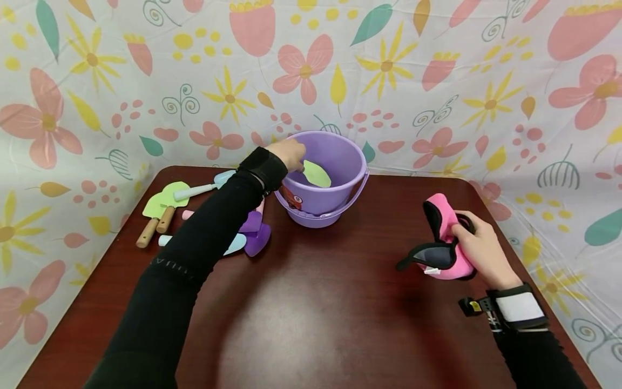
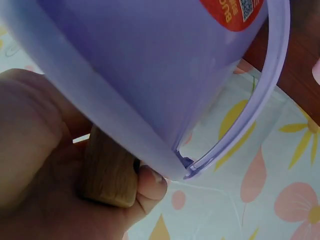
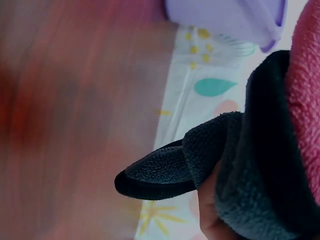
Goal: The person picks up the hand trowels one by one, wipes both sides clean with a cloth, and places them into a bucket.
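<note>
Flowered cloth behind, dark desk (image 1: 311, 302) below. Left hand (image 1: 290, 153) over bucket (image 1: 340, 162) rim, gripping green trowel (image 1: 317, 174) by its wooden handle, blade inside; right hand (image 1: 478, 246) clutching pink mitt (image 1: 444, 243) near desk's right edge. Loading step underway; next, likely: letting go so trowel drops in.

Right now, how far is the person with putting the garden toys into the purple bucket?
Done: hard to tell; no tool shows lying loose inside the purple bucket. In hand: the left hand grips a wooden-handled green shovel over the rim; the right hand holds a pink and black cloth item. Left: the tools on the table, such as another green shovel.
</note>
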Tool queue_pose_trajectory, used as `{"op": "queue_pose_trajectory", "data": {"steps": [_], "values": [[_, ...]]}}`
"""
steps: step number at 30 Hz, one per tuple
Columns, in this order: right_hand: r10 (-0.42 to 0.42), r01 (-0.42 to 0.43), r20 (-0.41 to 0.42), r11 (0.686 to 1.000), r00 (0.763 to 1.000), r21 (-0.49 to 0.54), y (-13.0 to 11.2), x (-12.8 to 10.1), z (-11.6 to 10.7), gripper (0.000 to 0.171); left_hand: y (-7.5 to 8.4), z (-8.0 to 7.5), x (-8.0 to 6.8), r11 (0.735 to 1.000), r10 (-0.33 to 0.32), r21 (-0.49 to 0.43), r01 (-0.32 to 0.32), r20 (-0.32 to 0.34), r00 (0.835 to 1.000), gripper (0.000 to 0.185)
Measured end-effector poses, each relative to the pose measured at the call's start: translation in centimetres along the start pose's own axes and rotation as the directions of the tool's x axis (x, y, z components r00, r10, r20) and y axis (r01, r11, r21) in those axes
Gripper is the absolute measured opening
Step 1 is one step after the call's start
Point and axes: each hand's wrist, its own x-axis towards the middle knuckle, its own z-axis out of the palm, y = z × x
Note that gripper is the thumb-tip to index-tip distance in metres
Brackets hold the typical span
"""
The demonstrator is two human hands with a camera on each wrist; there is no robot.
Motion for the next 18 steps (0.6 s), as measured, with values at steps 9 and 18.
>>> {"op": "queue_pose_trajectory", "data": {"steps": [9,18], "values": [[0.042,-0.042,-0.002,0.991,0.999,-0.128,2.3,-0.9,-0.4,0.037,0.5,0.5,0.4,0.997,-0.037,0.070,0.039,-0.019,0.999,0.022],[0.044,-0.042,-0.002,0.951,0.999,-0.307,4.9,-1.0,-0.3,0.041,1.0,1.3,0.8,0.992,-0.064,0.107,0.062,0.015,0.998,0.022]]}}
